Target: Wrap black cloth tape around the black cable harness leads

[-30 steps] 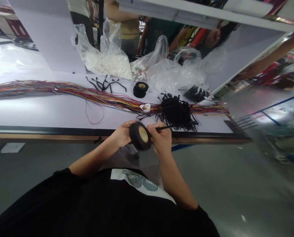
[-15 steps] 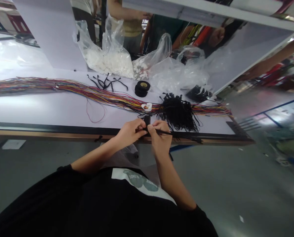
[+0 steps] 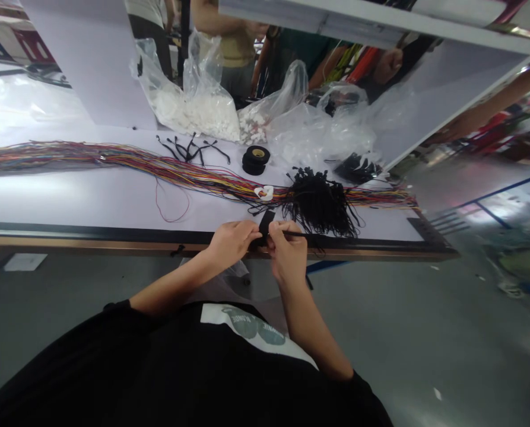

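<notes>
A short strip of black tape [image 3: 267, 220] stands up between my hands at the front edge of the table. My left hand [image 3: 231, 242] is closed, thumb and fingers pinching the strip's lower left side. My right hand [image 3: 288, 248] is closed around a thin black cable [image 3: 297, 233], whose end trails to the right over the table edge. The fingers hide where cable and tape meet. Just beyond my right hand lies a pile of short black cables [image 3: 320, 203]. A long bundle of coloured wires [image 3: 193, 173] runs behind, with a white ring-like piece [image 3: 263, 193] on it.
Two stacked rolls of black tape [image 3: 254, 160] stand behind the wires. Several loose black cables [image 3: 192, 148] lie left of them. Clear bags of small white parts [image 3: 197, 112] line the back below a shelf [image 3: 380, 29]. People stand across the table.
The tape strip now leans to the right and shows more of its surface. My hands have drawn slightly apart around it, and the cable's trailing end has shifted left.
</notes>
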Tool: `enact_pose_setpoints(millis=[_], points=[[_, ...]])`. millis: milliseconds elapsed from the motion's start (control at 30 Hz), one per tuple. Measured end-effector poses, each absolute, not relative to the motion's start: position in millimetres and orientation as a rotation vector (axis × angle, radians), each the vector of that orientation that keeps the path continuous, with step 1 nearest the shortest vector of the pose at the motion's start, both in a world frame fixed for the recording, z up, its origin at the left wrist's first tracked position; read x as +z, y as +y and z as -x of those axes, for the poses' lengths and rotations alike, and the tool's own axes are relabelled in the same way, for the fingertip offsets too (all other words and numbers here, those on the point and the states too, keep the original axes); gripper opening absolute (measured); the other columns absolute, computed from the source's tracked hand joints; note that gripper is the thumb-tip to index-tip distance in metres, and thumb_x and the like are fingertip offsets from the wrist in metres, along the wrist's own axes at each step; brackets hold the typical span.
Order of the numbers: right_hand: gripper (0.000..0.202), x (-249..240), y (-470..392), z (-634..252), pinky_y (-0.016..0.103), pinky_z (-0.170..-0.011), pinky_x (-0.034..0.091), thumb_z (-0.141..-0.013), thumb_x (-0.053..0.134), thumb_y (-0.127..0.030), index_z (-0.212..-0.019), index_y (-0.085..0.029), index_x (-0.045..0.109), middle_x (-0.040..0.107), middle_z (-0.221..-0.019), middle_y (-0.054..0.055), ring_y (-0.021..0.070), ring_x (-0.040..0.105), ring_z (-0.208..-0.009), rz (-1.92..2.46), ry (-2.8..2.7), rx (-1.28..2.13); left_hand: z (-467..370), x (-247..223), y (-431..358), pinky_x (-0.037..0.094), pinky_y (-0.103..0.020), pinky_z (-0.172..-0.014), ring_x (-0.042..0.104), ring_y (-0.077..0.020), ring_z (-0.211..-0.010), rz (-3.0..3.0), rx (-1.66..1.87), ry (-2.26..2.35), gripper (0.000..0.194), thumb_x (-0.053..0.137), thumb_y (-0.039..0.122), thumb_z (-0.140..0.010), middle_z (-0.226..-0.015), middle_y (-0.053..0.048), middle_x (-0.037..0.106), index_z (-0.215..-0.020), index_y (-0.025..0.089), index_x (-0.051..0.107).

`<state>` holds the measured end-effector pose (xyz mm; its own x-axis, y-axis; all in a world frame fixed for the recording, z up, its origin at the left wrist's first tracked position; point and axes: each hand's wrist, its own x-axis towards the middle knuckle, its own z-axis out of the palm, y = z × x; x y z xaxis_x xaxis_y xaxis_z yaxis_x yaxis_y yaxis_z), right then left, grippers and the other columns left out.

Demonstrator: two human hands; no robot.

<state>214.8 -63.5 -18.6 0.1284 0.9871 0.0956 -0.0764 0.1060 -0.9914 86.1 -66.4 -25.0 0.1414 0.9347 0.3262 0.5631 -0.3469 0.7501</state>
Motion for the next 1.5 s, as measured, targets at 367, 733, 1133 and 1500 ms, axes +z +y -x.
enact_pose_setpoints(millis=[367,733,1133,1500], points=[[0.013,-14,-54,-229,0.028,-0.061,0.042,-0.071,0.060,-0.025,-0.061,-0.021,0.053,0.053,-0.059,-0.004,0.0131,0.052,-0.061,1.180,-1.544,0.694,-97,-25,-67,0.044,-0.023,-0.063,0.055,-0.0106,-0.057,-1.441,1.156,1.258,0.007,0.053,0.019,-0.079,-0.060,0.002,0.058,-0.072,0.017,0.054],[0.018,-8,-53,-232,0.029,-0.063,0.042,-0.071,0.060,-0.023,-0.055,-0.022,0.052,0.058,-0.061,-0.002,0.0141,0.053,-0.062,1.131,-1.647,0.659,-79,-17,-43,0.046,-0.021,-0.045,0.058,-0.0098,-0.049,-0.804,0.840,0.642,0.041,0.080,0.037,-0.056,-0.062,-0.001,0.062,-0.077,0.011,0.055],[0.021,-18,-49,-231,0.027,-0.060,0.040,-0.065,0.063,-0.022,-0.050,-0.020,0.049,0.052,-0.054,-0.004,0.0117,0.048,-0.056,1.103,-1.389,0.936,-98,-19,-65,0.046,-0.027,-0.069,0.055,-0.0163,-0.081,-1.139,1.315,1.054,0.054,0.080,0.041,-0.050,-0.083,-0.002,0.057,-0.088,0.015,0.053],[0.022,0,-43,-247,0.034,-0.072,0.045,-0.064,0.071,-0.036,-0.054,-0.021,0.059,0.062,-0.070,0.000,0.0161,0.057,-0.071,0.937,-1.756,1.072,-72,-10,-61,0.042,-0.022,-0.053,0.051,-0.0081,-0.052,-1.302,0.978,0.866,0.034,0.066,0.047,-0.067,-0.060,0.001,0.056,-0.073,0.014,0.060]])
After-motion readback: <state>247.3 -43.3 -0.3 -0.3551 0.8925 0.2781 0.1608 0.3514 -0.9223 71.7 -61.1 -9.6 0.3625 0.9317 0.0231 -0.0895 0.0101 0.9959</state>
